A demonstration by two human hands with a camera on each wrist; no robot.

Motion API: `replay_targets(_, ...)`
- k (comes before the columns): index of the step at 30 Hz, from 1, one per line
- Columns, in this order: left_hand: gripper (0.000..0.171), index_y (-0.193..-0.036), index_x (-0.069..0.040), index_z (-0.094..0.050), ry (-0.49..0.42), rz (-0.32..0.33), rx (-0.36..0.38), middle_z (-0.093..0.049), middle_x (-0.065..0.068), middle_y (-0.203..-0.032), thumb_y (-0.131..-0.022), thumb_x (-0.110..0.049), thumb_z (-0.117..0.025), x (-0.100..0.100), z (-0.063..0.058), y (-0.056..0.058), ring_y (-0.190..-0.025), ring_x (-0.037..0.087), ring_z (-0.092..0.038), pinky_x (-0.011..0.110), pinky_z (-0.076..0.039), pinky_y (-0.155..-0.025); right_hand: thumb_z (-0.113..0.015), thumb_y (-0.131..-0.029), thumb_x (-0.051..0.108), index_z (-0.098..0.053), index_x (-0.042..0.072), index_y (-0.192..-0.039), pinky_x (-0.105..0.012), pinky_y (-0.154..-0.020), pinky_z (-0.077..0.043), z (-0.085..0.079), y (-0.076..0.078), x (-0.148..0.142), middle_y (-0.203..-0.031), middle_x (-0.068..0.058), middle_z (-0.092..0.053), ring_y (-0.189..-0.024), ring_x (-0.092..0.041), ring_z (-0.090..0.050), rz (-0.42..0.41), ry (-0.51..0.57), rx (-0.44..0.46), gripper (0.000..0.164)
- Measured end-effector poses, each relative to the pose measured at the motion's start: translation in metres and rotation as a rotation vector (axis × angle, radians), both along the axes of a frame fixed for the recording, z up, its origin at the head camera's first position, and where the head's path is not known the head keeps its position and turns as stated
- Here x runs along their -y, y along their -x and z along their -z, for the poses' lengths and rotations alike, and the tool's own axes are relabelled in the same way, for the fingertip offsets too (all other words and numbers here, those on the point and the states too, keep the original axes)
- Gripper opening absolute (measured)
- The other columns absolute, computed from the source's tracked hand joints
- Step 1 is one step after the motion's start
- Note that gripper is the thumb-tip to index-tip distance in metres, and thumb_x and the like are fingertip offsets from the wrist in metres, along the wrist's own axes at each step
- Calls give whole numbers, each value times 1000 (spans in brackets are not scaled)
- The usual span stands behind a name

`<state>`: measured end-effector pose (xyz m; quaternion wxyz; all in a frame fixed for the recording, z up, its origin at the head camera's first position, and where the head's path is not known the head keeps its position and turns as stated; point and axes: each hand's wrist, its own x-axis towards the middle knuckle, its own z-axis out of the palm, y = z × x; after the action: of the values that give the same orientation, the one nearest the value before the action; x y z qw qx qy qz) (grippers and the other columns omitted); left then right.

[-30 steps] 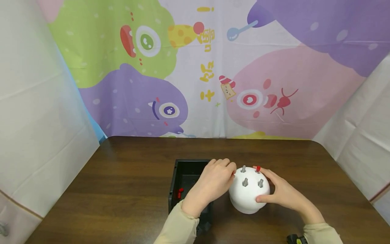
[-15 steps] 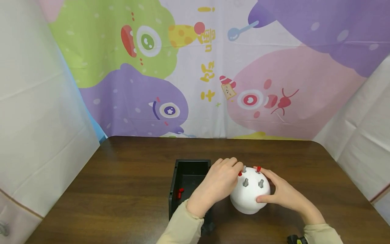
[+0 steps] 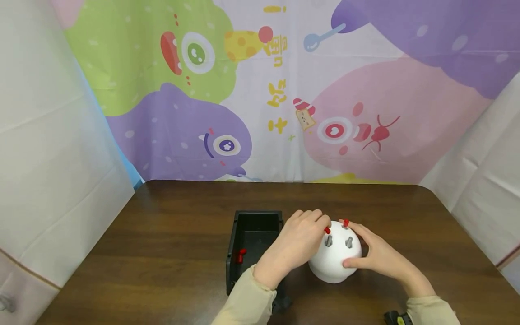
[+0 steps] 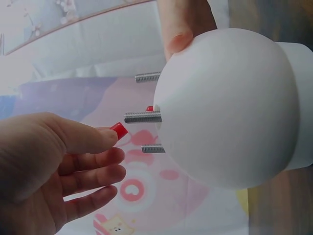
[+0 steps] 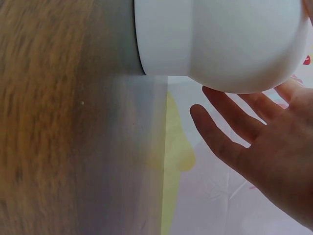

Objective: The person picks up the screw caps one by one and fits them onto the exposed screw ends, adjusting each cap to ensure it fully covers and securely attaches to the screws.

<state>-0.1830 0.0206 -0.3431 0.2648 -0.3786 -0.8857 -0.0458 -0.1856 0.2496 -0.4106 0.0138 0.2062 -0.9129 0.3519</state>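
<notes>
A white round dome on a narrower foot (image 3: 335,264) stands on the table, with metal threaded studs (image 4: 143,117) sticking out of its top. My left hand (image 3: 298,237) pinches a small red cap (image 4: 119,130) between thumb and forefinger, close to a stud's tip; its other fingers are loosely bent. Another red cap (image 3: 345,223) sits on the stud at the far right of the dome. My right hand (image 3: 379,258) holds the dome's right side, thumb at the near side and fingers at the far side. In the right wrist view, fingertips (image 5: 210,93) lie along the white curve.
Left of the dome is a black tray (image 3: 258,211) with a few red caps (image 3: 241,255) inside, partly covered by my left forearm. A dark strapped object (image 3: 396,318) is by my right sleeve. A printed cloth (image 3: 260,135) hangs behind the wooden table (image 3: 170,253).
My left hand has moved right with the red cap, from the dome's left edge to the back left stud, which it now covers. The right hand keeps its hold on the dome.
</notes>
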Motion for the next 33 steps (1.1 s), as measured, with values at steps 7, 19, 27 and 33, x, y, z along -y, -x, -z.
replay_targets(7, 13, -95, -17, -64, 12, 8, 26, -61, -6, -88, -83, -22, -65, -5, 0, -1, -80, 8, -58, 18, -41, -70, -78, -65, 41, -35, 7, -137, -39, -86, -42, 2, 1, 0, -131, -10, -46, -112, -23, -47, -7, -19, -23, 91)
replay_targets(19, 21, -102, -17, -64, 10, 23, 78, -66, -7, -93, -81, -17, -66, -16, 1, -2, -83, 7, -60, 19, -43, -73, -79, -65, 38, -34, 1, -136, -54, -88, -38, 0, 0, 0, -133, -21, -42, -116, -35, -44, -3, 6, 4, 91)
replay_targets(27, 15, -99, -17, -64, -7, 57, 4, -68, -10, -88, -84, -16, -62, -24, 8, -1, -76, 6, -61, 17, -41, -68, -78, -66, 38, -33, 3, -137, -54, -88, -39, 1, -1, -1, -132, -18, -43, -117, -34, -44, -8, 11, -2, 91)
replay_targets(33, 15, -98, -17, -64, -15, 48, -3, -68, -10, -87, -83, -16, -62, -27, 11, -1, -74, 6, -61, 17, -41, -66, -78, -66, 39, -33, 5, -137, -50, -88, -40, 1, -1, 0, -131, -14, -45, -114, -29, -46, -6, -3, -10, 91)
